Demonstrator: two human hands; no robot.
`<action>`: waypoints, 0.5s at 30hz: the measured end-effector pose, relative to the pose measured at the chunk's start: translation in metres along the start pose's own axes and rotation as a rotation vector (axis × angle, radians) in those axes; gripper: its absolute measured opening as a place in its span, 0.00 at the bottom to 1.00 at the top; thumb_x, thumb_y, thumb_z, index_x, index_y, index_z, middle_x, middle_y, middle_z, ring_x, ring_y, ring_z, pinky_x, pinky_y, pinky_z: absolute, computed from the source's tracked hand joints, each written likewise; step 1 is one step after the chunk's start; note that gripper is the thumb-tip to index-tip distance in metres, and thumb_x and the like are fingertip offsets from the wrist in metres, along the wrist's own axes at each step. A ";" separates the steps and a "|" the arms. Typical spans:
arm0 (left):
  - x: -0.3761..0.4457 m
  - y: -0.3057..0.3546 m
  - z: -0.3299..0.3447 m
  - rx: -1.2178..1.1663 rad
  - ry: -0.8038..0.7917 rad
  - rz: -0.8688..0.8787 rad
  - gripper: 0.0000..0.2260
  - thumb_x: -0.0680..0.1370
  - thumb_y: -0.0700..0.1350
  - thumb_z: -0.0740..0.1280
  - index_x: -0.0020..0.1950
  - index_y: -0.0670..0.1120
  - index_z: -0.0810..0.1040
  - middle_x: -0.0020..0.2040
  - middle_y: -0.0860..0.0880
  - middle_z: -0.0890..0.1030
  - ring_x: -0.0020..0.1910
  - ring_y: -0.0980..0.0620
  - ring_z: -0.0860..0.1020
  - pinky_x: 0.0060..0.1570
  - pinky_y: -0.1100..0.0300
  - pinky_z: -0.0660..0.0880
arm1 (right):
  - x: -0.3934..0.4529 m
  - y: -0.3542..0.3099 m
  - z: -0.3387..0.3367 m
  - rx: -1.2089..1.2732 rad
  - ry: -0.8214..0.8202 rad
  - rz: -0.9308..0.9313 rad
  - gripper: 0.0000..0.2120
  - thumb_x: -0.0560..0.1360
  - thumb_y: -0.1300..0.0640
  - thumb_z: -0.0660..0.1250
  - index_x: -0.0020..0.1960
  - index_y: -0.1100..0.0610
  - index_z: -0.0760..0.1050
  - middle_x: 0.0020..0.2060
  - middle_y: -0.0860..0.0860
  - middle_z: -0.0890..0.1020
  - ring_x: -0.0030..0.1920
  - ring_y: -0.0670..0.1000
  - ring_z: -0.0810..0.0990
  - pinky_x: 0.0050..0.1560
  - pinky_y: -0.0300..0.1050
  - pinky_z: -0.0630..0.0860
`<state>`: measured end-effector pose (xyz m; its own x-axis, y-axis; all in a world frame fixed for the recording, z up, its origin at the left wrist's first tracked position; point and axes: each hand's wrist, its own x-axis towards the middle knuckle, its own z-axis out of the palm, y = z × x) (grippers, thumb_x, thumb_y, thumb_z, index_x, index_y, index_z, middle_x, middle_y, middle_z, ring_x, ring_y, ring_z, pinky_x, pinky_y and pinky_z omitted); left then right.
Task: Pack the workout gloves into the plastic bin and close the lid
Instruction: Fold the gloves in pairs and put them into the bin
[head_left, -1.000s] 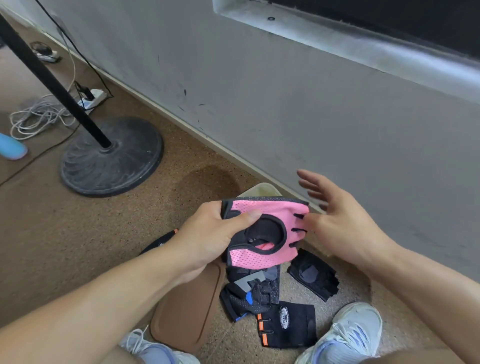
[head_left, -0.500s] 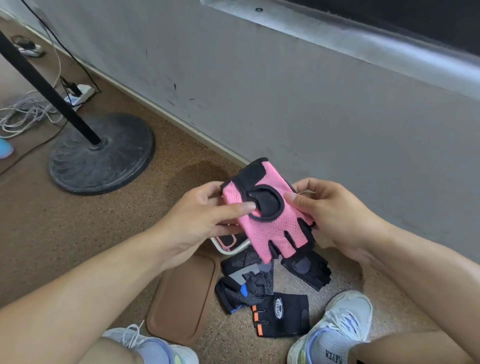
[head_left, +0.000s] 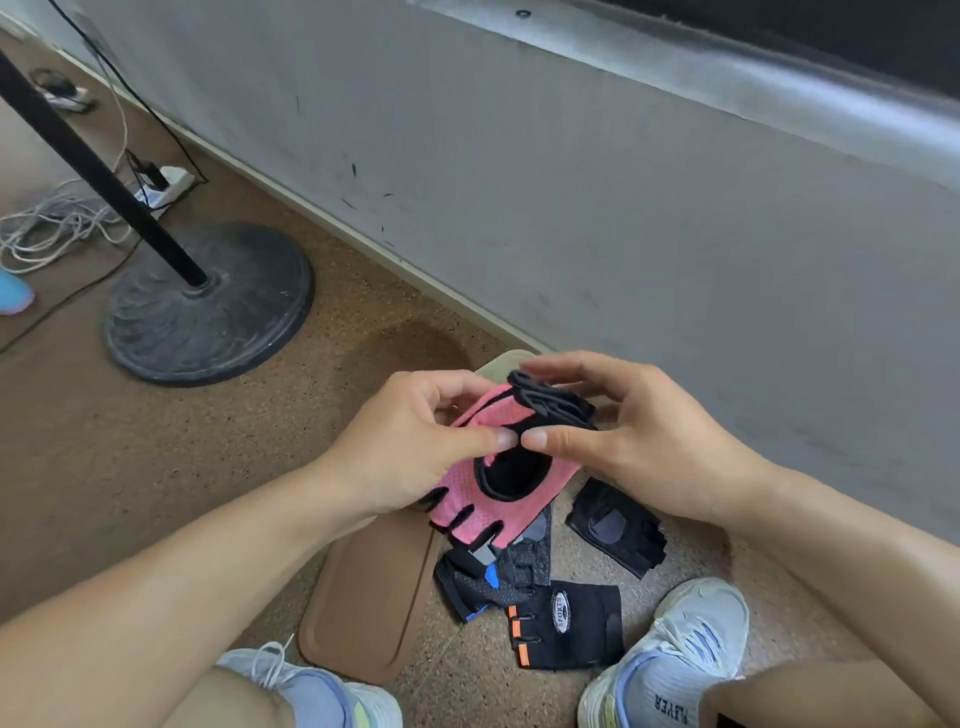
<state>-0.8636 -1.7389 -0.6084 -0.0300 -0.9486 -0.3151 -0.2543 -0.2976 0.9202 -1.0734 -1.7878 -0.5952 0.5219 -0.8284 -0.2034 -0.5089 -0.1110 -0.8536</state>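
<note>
While both thumbs pinch the pink glove (head_left: 503, 483) in mid-air, the left hand (head_left: 410, 457) and right hand (head_left: 618, 447) hide most of the bin (head_left: 500, 362) below; only a pale rim corner shows, and the brown lid (head_left: 366, 597) lies partly covered.

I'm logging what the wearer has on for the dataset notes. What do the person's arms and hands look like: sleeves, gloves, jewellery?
Both forearms are bare up to the frame edge, with no sleeve in view. The left hand and right hand wear no gloves, and no rings, watch or wristbands show. The fingernails that show look short and unpainted.
</note>
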 end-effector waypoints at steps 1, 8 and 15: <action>0.000 0.000 0.000 0.019 -0.005 0.013 0.12 0.73 0.35 0.77 0.52 0.50 0.88 0.49 0.49 0.90 0.52 0.46 0.87 0.61 0.43 0.81 | -0.001 0.001 0.002 -0.006 0.012 -0.029 0.17 0.70 0.46 0.78 0.57 0.39 0.80 0.52 0.37 0.85 0.51 0.40 0.84 0.59 0.51 0.80; -0.001 0.000 -0.001 0.146 -0.033 0.043 0.14 0.71 0.40 0.80 0.54 0.53 0.86 0.48 0.54 0.89 0.49 0.54 0.87 0.55 0.55 0.82 | 0.001 0.007 0.001 0.114 0.079 -0.034 0.06 0.72 0.53 0.78 0.45 0.48 0.81 0.36 0.40 0.86 0.34 0.38 0.81 0.40 0.32 0.74; 0.004 -0.010 -0.003 0.412 -0.080 0.001 0.07 0.80 0.50 0.70 0.51 0.48 0.85 0.43 0.47 0.88 0.40 0.50 0.84 0.44 0.59 0.77 | 0.008 0.014 -0.006 0.361 0.017 0.121 0.14 0.67 0.52 0.78 0.50 0.55 0.82 0.46 0.52 0.89 0.46 0.53 0.88 0.53 0.52 0.80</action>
<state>-0.8579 -1.7401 -0.6179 -0.1009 -0.9327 -0.3463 -0.6189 -0.2136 0.7558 -1.0807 -1.7991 -0.6061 0.4596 -0.8332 -0.3074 -0.2909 0.1858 -0.9385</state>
